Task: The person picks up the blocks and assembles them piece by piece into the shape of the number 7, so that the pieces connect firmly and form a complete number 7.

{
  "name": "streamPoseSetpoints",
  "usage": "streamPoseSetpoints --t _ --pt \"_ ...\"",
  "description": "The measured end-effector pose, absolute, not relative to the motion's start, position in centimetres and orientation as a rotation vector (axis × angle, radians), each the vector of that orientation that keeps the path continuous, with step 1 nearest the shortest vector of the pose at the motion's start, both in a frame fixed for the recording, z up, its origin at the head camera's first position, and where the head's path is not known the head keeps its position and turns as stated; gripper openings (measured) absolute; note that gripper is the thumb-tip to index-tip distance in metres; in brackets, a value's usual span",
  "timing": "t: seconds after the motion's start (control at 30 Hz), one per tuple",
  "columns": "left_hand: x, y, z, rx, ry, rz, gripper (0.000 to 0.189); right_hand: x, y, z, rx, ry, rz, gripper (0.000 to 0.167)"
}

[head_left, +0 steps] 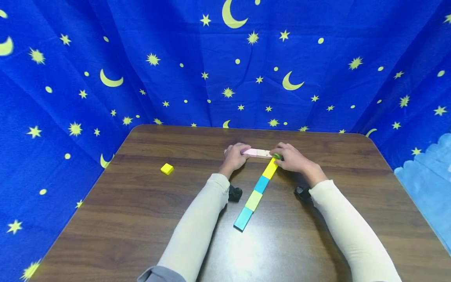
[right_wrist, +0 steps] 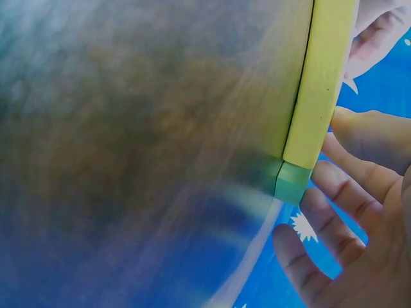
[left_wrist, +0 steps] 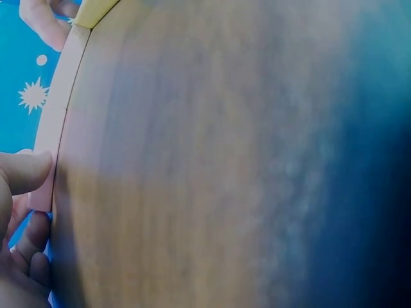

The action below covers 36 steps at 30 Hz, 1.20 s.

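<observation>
A short row of blocks at the table's back holds a pink block and a whitish block. My left hand pinches the pink block's left end, its thumb on the block. My right hand is at the corner, its fingers spread around the green block. Its thumb is by the yellow block. From that corner a slanting row runs toward me: yellow, a blue block, a lime block and a teal block.
A loose yellow block lies on the left of the brown wooden table. Blue star-printed cloth hangs behind and beside the table. Black wrist devices are under the left wrist and right wrist.
</observation>
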<state>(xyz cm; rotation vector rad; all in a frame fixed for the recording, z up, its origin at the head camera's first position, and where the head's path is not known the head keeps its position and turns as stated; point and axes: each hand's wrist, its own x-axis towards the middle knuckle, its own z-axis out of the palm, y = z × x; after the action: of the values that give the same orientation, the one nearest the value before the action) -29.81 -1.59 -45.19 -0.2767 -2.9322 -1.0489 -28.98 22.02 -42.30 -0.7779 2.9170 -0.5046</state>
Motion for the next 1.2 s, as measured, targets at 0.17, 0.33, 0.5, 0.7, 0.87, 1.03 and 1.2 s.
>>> streamPoseSetpoints --t 0.17,0.33,0.5,0.7,0.87,1.03,1.2 --pt "-29.8 -1.8 -45.2 -0.294 -2.938 -1.049 0.037 -28.9 22.1 -42.5 -0.788 2.917 -0.515 0.036" --pt "-29.9 -2.2 -45.3 -0.321 -2.929 -1.065 0.038 -28.9 22.0 -42.7 -0.793 2.917 -0.528 0.036" --pt "-30.1 -2.9 -45.2 -0.379 -2.931 -1.126 0.040 -29.0 22.1 -42.7 -0.797 2.911 -0.527 0.036" --pt "-29.9 -4.9 -43.9 -0.534 -3.024 -1.026 0.047 -29.0 21.9 -42.9 -0.788 2.908 -0.527 0.036" --pt "-29.0 -7.6 -42.1 -0.672 -3.068 -0.905 0.051 -29.0 21.7 -43.0 -0.794 2.902 -0.532 0.036" --pt "-27.7 -10.8 -40.5 -0.780 -3.037 -0.844 0.050 -29.1 21.7 -42.7 -0.822 2.911 -0.537 0.035" --pt "-27.0 -14.1 -39.8 -0.759 -3.020 -0.810 0.047 -29.0 21.9 -42.3 -0.790 2.905 -0.534 0.036"
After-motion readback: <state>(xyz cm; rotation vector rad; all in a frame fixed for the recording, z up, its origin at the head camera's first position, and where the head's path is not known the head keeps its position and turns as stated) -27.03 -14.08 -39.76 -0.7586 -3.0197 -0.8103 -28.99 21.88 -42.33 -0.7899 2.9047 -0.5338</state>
